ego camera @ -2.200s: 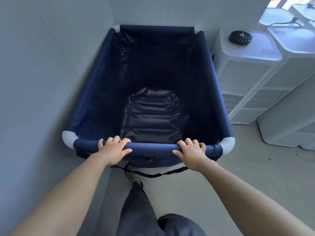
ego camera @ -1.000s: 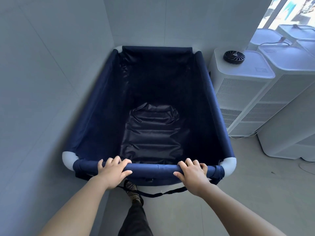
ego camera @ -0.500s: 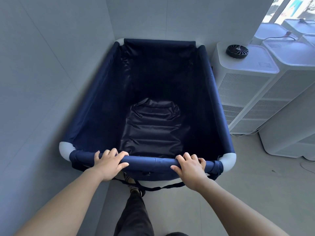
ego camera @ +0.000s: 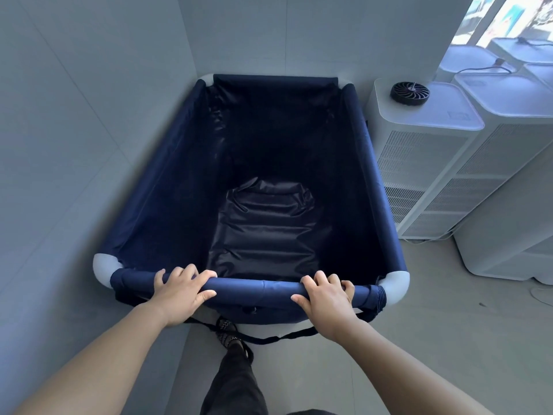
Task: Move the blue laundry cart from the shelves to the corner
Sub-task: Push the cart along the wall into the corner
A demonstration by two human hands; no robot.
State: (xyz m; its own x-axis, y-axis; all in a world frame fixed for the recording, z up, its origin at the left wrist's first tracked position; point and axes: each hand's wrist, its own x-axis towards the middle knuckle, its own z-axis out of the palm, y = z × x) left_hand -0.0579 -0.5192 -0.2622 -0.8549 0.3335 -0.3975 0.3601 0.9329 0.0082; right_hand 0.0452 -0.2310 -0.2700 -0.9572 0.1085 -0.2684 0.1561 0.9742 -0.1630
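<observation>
Two grey walls [ego camera: 89, 100] meet in a corner, and the blue laundry cart [ego camera: 167, 187] stands in it beside a white appliance [ego camera: 419, 163]. Left hand [ego camera: 179, 292] and right hand [ego camera: 327, 299] both grip the near rail [ego camera: 254, 289], fingers curled over it.

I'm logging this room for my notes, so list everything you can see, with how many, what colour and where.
laundry cart: one, navy blue, in the wall corner, along the left wall
corner caps: four, white, at the cart's rim corners
strap: one, black, hanging under the cart's near end
tower units: several, white, on the floor right of the cart
small fan: one, black, on top of the nearest unit
cable: one, dark, on a unit farther back
walls: two, grey, meeting behind the cart
floor: grey
leg: one, dark trousers, below the cart
left hand: gripping the cart's near edge, left part
right hand: gripping the same edge, right part
</observation>
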